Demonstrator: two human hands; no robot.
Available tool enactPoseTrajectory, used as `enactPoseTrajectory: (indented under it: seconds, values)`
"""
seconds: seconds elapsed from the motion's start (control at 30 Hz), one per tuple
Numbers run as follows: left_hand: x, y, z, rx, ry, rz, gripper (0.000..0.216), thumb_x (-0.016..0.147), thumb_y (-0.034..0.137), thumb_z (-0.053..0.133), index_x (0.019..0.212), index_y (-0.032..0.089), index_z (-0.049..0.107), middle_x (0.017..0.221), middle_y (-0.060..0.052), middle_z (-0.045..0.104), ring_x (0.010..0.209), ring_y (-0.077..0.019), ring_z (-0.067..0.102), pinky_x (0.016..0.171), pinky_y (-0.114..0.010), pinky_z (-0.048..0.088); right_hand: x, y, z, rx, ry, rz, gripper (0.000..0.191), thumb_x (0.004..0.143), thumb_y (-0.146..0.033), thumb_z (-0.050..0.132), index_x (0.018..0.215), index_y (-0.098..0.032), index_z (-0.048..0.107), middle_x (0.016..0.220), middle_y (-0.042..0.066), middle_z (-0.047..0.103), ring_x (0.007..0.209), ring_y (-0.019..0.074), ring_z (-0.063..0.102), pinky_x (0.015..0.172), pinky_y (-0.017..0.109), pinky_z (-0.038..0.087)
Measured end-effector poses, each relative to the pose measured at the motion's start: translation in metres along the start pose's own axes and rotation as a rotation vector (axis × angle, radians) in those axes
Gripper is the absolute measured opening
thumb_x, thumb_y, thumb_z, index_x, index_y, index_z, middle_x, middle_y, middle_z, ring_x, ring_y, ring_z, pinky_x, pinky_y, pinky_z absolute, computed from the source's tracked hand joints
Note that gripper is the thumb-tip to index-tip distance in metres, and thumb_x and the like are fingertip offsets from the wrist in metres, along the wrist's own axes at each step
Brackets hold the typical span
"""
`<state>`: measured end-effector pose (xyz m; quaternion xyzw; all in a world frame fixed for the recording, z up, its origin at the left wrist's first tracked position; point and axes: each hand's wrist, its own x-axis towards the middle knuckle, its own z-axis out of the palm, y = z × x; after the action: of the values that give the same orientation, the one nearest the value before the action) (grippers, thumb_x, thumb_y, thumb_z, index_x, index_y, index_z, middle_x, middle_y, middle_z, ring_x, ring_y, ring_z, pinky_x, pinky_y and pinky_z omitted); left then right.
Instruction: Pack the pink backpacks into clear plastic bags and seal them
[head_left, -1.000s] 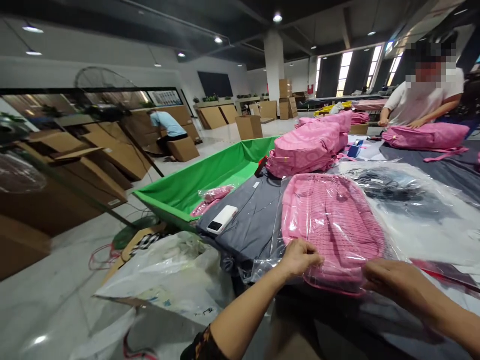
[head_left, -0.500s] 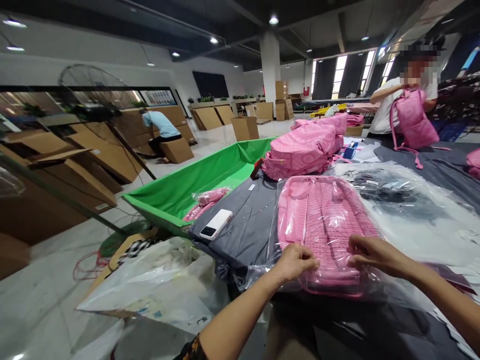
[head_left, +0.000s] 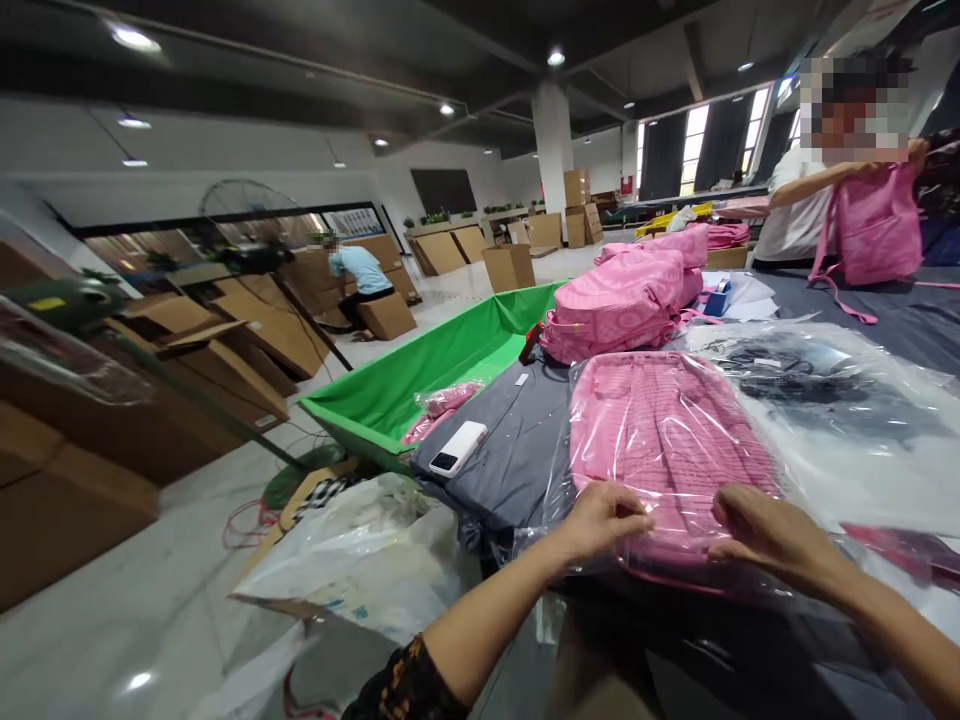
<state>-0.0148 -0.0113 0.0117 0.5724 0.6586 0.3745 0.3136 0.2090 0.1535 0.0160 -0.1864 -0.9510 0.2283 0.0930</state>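
Note:
A pink backpack [head_left: 675, 430] lies flat inside a clear plastic bag [head_left: 559, 480] at the table's near edge. My left hand [head_left: 604, 522] is at the bag's lower left, thumb and fingers pinched on the film. At its lower right, my right hand [head_left: 776, 535] rests against the plastic, with its fingers bent and a gap between thumb and forefinger. Behind the bagged backpack, more pink backpacks [head_left: 622, 300] are piled up. To the right lie clear and whitish plastic bags [head_left: 862, 420], one with something dark under the film.
A white phone-sized device [head_left: 458, 448] lies at the left table edge. Beyond it stands a green-lined bin [head_left: 375, 400] with pink bagged items. A white plastic sack [head_left: 360, 570] sits below. Across the table a person holds a pink backpack [head_left: 877, 230]; another person crouches among cardboard boxes [head_left: 390, 315].
The view has turned left, so things sit further right. My right thumb and forefinger are further apart. My left hand stays on the bag's edge. The person opposite has shifted their backpack.

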Motion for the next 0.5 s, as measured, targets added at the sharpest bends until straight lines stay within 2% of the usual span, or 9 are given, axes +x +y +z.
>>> enactPoseTrajectory:
  seconds: [0.03, 0.07, 0.1, 0.13, 0.2, 0.27, 0.33, 0.4, 0.5]
  values:
    - [-0.007, 0.002, -0.003, 0.091, 0.006, 0.093, 0.021, 0.086, 0.027, 0.079, 0.104, 0.015, 0.074, 0.085, 0.000, 0.072, 0.087, -0.0172, 0.065, 0.094, -0.031, 0.044, 0.003, 0.003, -0.001, 0.015, -0.047, 0.019, 0.052, 0.084, -0.076, 0.055, 0.078, -0.024, 0.048, 0.073, 0.001, 0.058, 0.062, 0.0195, 0.050, 0.059, 0.032, 0.034]
    - [-0.015, 0.004, -0.007, 0.201, 0.021, 0.179, 0.036, 0.085, 0.028, 0.082, 0.118, 0.018, 0.070, 0.098, -0.002, 0.074, 0.099, -0.0192, 0.065, 0.108, -0.037, 0.037, 0.005, 0.006, -0.002, 0.026, -0.079, 0.028, 0.052, 0.081, -0.076, 0.056, 0.078, -0.024, 0.048, 0.073, 0.001, 0.058, 0.062, 0.0197, 0.049, 0.059, 0.032, 0.033]
    - [-0.023, 0.005, -0.011, 0.315, 0.051, 0.237, 0.043, 0.084, 0.027, 0.084, 0.123, 0.020, 0.067, 0.106, -0.003, 0.074, 0.107, -0.0208, 0.064, 0.117, -0.044, 0.027, 0.006, 0.009, -0.004, 0.032, -0.104, 0.033, 0.053, 0.079, -0.076, 0.057, 0.077, -0.024, 0.047, 0.072, 0.001, 0.057, 0.062, 0.0199, 0.049, 0.059, 0.032, 0.032]
    - [-0.031, 0.004, -0.015, 0.413, 0.092, 0.255, 0.041, 0.084, 0.026, 0.084, 0.122, 0.022, 0.068, 0.108, -0.004, 0.074, 0.112, -0.0219, 0.062, 0.121, -0.049, 0.018, 0.007, 0.011, -0.004, 0.032, -0.119, 0.038, 0.053, 0.078, -0.076, 0.057, 0.076, -0.024, 0.046, 0.072, 0.002, 0.057, 0.062, 0.0199, 0.048, 0.059, 0.032, 0.031]
    - [-0.042, -0.001, -0.025, 0.515, 0.190, 0.216, 0.018, 0.088, 0.025, 0.081, 0.104, 0.023, 0.073, 0.100, -0.002, 0.075, 0.112, -0.0218, 0.062, 0.122, -0.053, 0.011, 0.010, 0.014, -0.004, 0.018, -0.126, 0.040, 0.052, 0.077, -0.075, 0.057, 0.075, -0.024, 0.046, 0.071, 0.002, 0.057, 0.062, 0.0200, 0.048, 0.059, 0.033, 0.031]
    - [-0.045, -0.008, -0.033, 0.489, 0.262, 0.153, 0.003, 0.092, 0.026, 0.076, 0.094, 0.026, 0.075, 0.095, 0.001, 0.076, 0.109, -0.0205, 0.062, 0.122, -0.053, 0.011, 0.013, 0.014, -0.003, 0.011, -0.118, 0.032, 0.050, 0.078, -0.072, 0.058, 0.073, -0.024, 0.045, 0.071, 0.002, 0.057, 0.062, 0.0199, 0.049, 0.058, 0.032, 0.031]
    - [-0.042, -0.015, -0.038, 0.408, 0.276, 0.063, 0.002, 0.092, 0.027, 0.075, 0.091, 0.027, 0.076, 0.095, 0.002, 0.077, 0.105, -0.0197, 0.063, 0.121, -0.052, 0.015, 0.014, 0.013, -0.001, 0.034, -0.093, 0.024, 0.050, 0.077, -0.071, 0.061, 0.073, -0.024, 0.046, 0.070, 0.001, 0.058, 0.062, 0.0197, 0.051, 0.057, 0.032, 0.033]
    - [-0.035, -0.020, -0.038, 0.363, 0.263, -0.025, 0.006, 0.090, 0.024, 0.077, 0.085, 0.025, 0.076, 0.093, 0.002, 0.077, 0.102, -0.0199, 0.064, 0.118, -0.051, 0.021, 0.005, 0.013, 0.001, 0.090, -0.009, 0.005, 0.050, 0.079, -0.072, 0.063, 0.074, -0.024, 0.050, 0.070, 0.002, 0.059, 0.062, 0.0200, 0.054, 0.056, 0.032, 0.038]
    - [-0.027, -0.021, -0.036, 0.364, 0.251, -0.052, 0.008, 0.088, 0.022, 0.077, 0.080, 0.023, 0.076, 0.089, 0.001, 0.076, 0.101, -0.0208, 0.063, 0.112, -0.049, 0.027, -0.031, 0.019, 0.004, 0.129, 0.310, -0.043, 0.053, 0.084, -0.075, 0.061, 0.094, -0.022, 0.063, 0.090, 0.006, 0.067, 0.079, 0.0237, 0.064, 0.068, 0.035, 0.053]
